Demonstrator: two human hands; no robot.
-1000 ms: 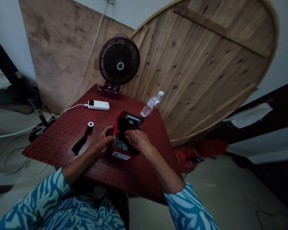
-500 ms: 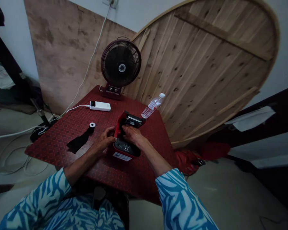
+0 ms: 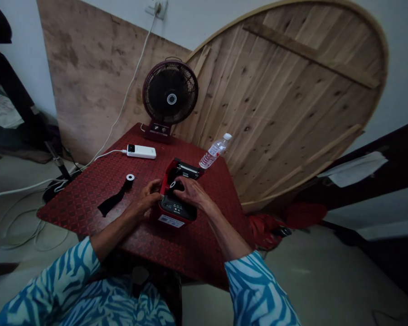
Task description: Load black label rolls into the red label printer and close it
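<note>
The right hand (image 3: pixel 192 192) is bent over the open compartment, with curled fingers beside a small white-ended roll (image 3: pixel 172 184); whether they pinch it, I cannot tell, because the contact is hidden. The left hand (image 3: pixel 149 198) lies half curled against the left side of the red-and-black machine (image 3: pixel 178 207); how firmly it holds, I cannot tell. This machine sits on the table (image 3: pixel 177 246) between both hands, its lid (image 3: pixel 187 170) raised. In my judgement, the left hand should brace the wall, while the right one handles the roll straight and gently, without scraping the lid. The loose black ribbon (image 3: pixel 112 203), at left, and the bottle (image 3: pixel 213 153), just behind the lid, are better not brushed.
</note>
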